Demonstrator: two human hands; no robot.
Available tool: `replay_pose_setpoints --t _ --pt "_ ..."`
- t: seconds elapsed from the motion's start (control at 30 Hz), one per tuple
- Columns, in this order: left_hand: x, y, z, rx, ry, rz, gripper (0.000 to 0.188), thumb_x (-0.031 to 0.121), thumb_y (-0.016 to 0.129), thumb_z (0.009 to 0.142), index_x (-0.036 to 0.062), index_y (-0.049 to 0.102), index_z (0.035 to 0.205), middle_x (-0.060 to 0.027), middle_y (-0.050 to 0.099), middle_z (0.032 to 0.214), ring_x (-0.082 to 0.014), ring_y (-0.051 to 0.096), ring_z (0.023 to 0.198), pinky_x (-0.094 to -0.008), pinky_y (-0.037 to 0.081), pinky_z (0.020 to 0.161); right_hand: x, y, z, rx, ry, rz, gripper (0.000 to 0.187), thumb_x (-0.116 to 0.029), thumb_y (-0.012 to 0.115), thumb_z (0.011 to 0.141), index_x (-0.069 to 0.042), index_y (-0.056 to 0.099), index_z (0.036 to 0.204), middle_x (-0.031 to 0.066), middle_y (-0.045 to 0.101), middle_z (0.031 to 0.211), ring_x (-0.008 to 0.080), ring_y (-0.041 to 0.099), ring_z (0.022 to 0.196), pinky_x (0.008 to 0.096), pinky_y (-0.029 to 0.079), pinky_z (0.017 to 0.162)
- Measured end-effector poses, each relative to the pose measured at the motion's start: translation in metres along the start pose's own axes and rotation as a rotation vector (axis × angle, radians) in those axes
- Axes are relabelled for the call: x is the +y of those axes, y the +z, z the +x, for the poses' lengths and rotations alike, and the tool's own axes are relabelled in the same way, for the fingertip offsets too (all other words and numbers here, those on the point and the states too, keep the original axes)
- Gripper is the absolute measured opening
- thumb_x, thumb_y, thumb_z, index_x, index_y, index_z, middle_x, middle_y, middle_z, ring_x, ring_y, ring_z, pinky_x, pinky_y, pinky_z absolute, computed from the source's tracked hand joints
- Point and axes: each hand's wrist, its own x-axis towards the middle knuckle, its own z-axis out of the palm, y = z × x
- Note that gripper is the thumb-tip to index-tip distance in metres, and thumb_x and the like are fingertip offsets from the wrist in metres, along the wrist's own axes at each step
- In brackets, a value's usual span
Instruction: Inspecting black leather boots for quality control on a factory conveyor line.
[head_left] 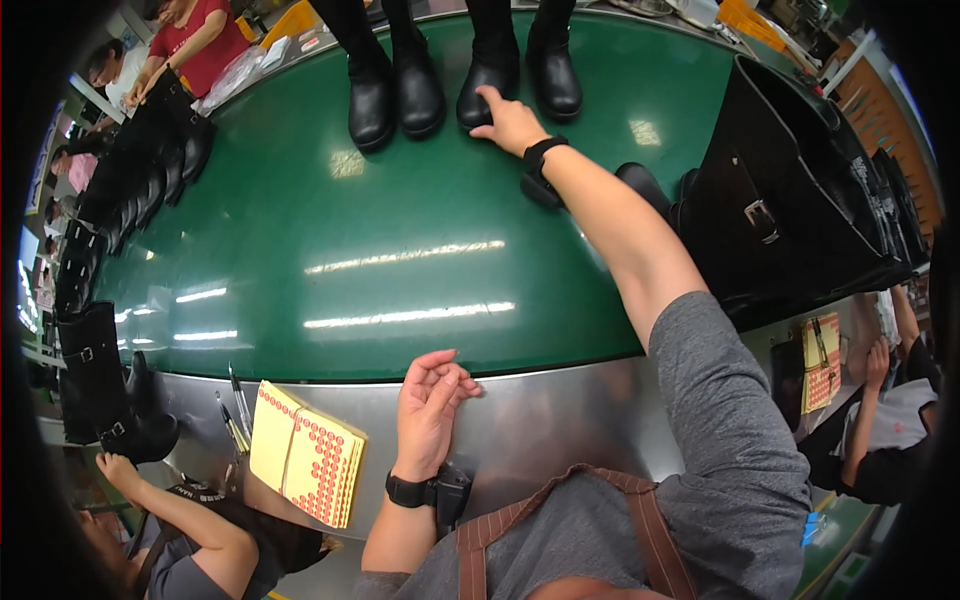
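Two pairs of black boots stand upright at the far side of the green belt, their shafts cut off by the picture's top edge. My right hand (512,125) reaches out to the third black boot (488,75) from the left, thumb and forefinger spread across its toe. Beside it stands another black boot (555,75). The left pair, a boot (370,100) and its mate (418,95), is untouched. My left hand (428,412) is near the belt's front edge, palm up with fingers loosely curled in; nothing shows in it. Both wrists wear black bands.
The green belt (400,220) meets a metal ledge (560,420) in front of me. Yellow cards (305,455) with red dots and pens (240,405) lie at left. Tall buckled boots (770,200) crowd the right; more boots (150,180) line the left. Other people work on both sides.
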Motion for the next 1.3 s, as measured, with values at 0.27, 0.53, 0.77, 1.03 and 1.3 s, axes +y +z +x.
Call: replay_pose_setpoints --t 0.27,0.53,0.77,1.03,1.3 --pt "0.0 -0.001 0.0 0.003 -0.007 -0.043 0.025 0.005 0.056 0.093 -0.0009 0.051 0.118 -0.0095 0.061 0.092 -0.0171 0.061 0.083 -0.0322 0.052 0.079 0.033 -0.034 0.002 0.55 0.073 -0.552 0.028 -0.031 0.065 0.082 -0.02 0.065 0.107 0.0083 0.056 0.109 0.0295 0.049 0.11 0.0441 0.042 0.082" --pt "-0.002 -0.002 0.0 -0.016 0.007 -0.021 0.024 0.006 0.054 0.095 -0.0013 0.051 0.117 -0.0093 0.061 0.092 -0.0175 0.061 0.083 -0.0332 0.052 0.081 0.067 -0.025 -0.007 0.109 0.248 -0.484 0.058 -0.05 0.053 0.091 -0.042 0.033 0.145 0.0212 0.023 0.153 0.04 0.037 0.13 0.0571 0.039 0.099" --pt "-0.002 -0.005 0.001 -0.069 0.028 -0.038 0.025 0.008 0.054 0.095 -0.0009 0.05 0.118 -0.0089 0.061 0.092 -0.0181 0.062 0.083 -0.0333 0.053 0.08 -0.012 -0.041 -0.038 -0.453 0.491 -0.6 0.043 -0.027 0.05 0.09 -0.016 0.058 0.13 0.0158 0.041 0.146 0.0409 0.036 0.133 0.0659 0.021 0.108" --pt "-0.009 -0.013 0.008 -0.173 0.026 -0.015 0.024 0.009 0.052 0.096 0.0004 0.05 0.118 -0.009 0.061 0.09 -0.0189 0.063 0.082 -0.0353 0.056 0.078 -0.107 -0.088 -0.209 -0.657 -0.268 0.15 0.042 -0.032 0.059 0.09 -0.004 0.061 0.122 0.0168 0.065 0.116 0.0321 0.062 0.106 0.0394 0.049 0.09" --pt "-0.008 -0.02 0.01 -0.172 0.059 -0.006 0.028 0.009 0.052 0.096 -0.0006 0.047 0.121 -0.0115 0.061 0.094 -0.0218 0.063 0.086 -0.0369 0.056 0.081 -0.081 -0.187 -0.397 -0.695 0.285 0.963 0.037 -0.021 0.06 0.094 -0.002 0.057 0.126 0.0109 0.064 0.111 0.0156 0.064 0.098 0.0304 0.053 0.084"
